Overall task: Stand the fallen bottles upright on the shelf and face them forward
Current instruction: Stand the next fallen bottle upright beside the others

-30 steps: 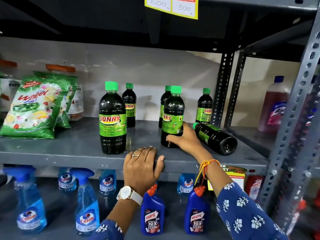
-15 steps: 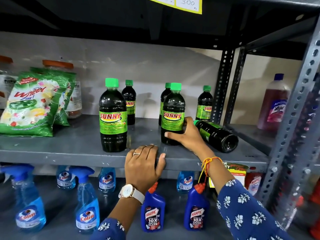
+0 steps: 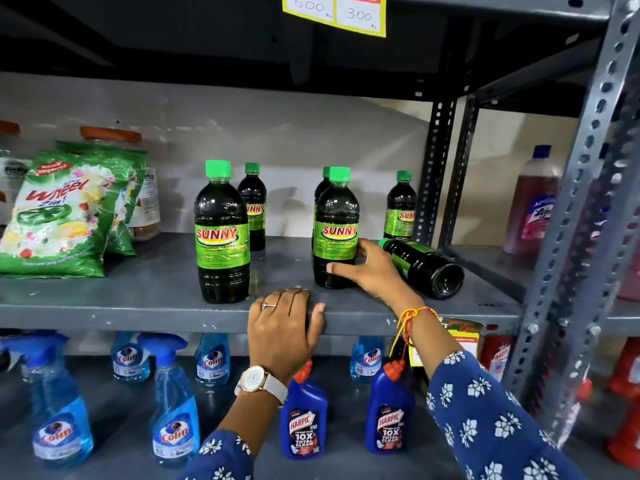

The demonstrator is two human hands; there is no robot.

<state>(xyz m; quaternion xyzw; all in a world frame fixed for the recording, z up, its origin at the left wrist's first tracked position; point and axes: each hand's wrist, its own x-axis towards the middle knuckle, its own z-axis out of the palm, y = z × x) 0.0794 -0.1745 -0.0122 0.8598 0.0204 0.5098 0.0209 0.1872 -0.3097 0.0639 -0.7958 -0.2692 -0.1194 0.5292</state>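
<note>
Several dark SUNNY bottles with green caps stand on the grey shelf [image 3: 131,292]. The front left bottle [image 3: 221,233] is upright, label forward. My right hand [image 3: 370,268] wraps the lower part of the front middle bottle [image 3: 335,226], which stands upright with its label facing me. Right of it one bottle [image 3: 424,266] lies on its side, cap toward the back left, base toward me. Three more bottles stand at the back [image 3: 254,206], [image 3: 400,206]. My left hand [image 3: 284,327] rests flat on the shelf's front edge, holding nothing.
Green Wheel detergent bags [image 3: 62,213] and jars sit at the shelf's left. Blue Colin sprayers [image 3: 173,410] and Harpic bottles [image 3: 304,417] fill the lower shelf. A slotted metal upright [image 3: 568,237] stands at the right, with a pink bottle [image 3: 533,202] beyond it.
My right hand has turned the front middle bottle so its SUNNY label faces forward. The left hand and the lying bottle have stayed put.
</note>
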